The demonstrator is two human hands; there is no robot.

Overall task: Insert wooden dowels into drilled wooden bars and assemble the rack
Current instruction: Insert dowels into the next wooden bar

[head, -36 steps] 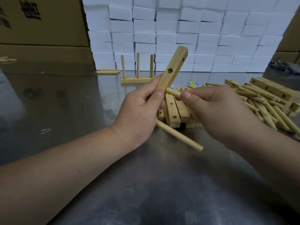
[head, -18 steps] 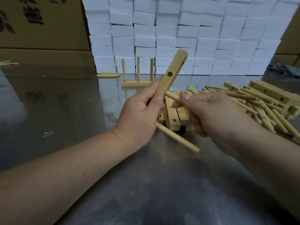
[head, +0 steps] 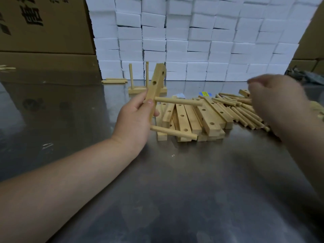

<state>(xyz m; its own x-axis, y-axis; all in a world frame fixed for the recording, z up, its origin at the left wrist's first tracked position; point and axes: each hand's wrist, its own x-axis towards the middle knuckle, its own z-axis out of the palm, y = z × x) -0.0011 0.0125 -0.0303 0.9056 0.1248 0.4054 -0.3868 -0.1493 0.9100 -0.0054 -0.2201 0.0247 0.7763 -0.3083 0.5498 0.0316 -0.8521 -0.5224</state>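
My left hand (head: 135, 120) grips a drilled wooden bar (head: 156, 85), held tilted near upright above the metal table (head: 175, 190). Two dowels stick out of the bar to the right: an upper dowel (head: 178, 101) and a lower dowel (head: 173, 132). Two empty holes show higher on the bar. My right hand (head: 278, 100) is blurred, hovering over the pile of loose dowels (head: 245, 111) at the right, fingers loosely curled; I see nothing in it. A stack of drilled bars (head: 194, 118) lies behind the held bar.
A finished bar with upright dowels (head: 140, 85) stands at the back, partly hidden by the held bar. Two loose dowels (head: 114, 80) lie to its left. White boxes (head: 192, 41) form a wall behind; cardboard cartons (head: 43, 32) stand at the back left.
The second dowel now sits in the bar. My right hand has let go of it and moved right, over the dowel pile. The left hand turned the bar slightly.
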